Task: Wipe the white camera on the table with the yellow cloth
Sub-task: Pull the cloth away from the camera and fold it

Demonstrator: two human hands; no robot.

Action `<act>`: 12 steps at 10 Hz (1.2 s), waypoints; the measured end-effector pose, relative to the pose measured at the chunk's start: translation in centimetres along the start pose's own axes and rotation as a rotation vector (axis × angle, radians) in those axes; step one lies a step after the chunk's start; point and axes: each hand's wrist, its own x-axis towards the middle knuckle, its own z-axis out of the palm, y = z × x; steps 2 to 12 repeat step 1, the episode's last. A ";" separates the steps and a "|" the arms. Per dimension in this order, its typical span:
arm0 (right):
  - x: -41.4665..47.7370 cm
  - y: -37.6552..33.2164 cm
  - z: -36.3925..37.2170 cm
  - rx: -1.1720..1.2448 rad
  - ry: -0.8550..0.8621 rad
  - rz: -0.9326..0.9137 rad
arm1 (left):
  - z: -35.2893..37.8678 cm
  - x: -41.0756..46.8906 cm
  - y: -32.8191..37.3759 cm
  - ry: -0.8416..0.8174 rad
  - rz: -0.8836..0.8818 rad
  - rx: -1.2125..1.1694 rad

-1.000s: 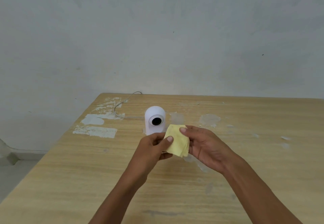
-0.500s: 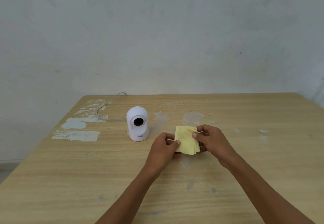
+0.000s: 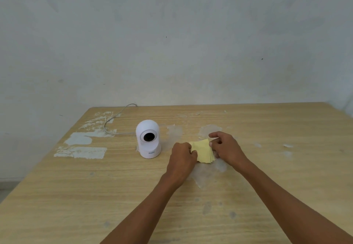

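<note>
At frame centre, the left hand (image 3: 182, 155) and right hand (image 3: 225, 147) each keep a closed grip on the folded yellow cloth (image 3: 202, 151) just above the counter (image 3: 76, 196). Left of them stands the white camera (image 3: 148, 138), unwiped; next the cloth must reach it.

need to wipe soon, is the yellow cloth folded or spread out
Folded. The cloth shows stacked layered edges on its right side, pinched between the left hand and right hand.
</note>
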 end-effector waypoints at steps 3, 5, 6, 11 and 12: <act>-0.3 -0.4 -0.2 0.017 -0.013 0.000 | -0.3 0.3 -0.1 -0.018 0.004 0.009; -0.3 -0.4 -0.2 0.017 -0.013 0.000 | -0.3 0.3 -0.1 -0.018 0.004 0.009; -0.3 -0.4 -0.2 0.017 -0.013 0.000 | -0.3 0.3 -0.1 -0.018 0.004 0.009; -0.3 -0.4 -0.2 0.017 -0.013 0.000 | -0.3 0.3 -0.1 -0.018 0.004 0.009; -0.3 -0.4 -0.2 0.017 -0.013 0.000 | -0.3 0.3 -0.1 -0.018 0.004 0.009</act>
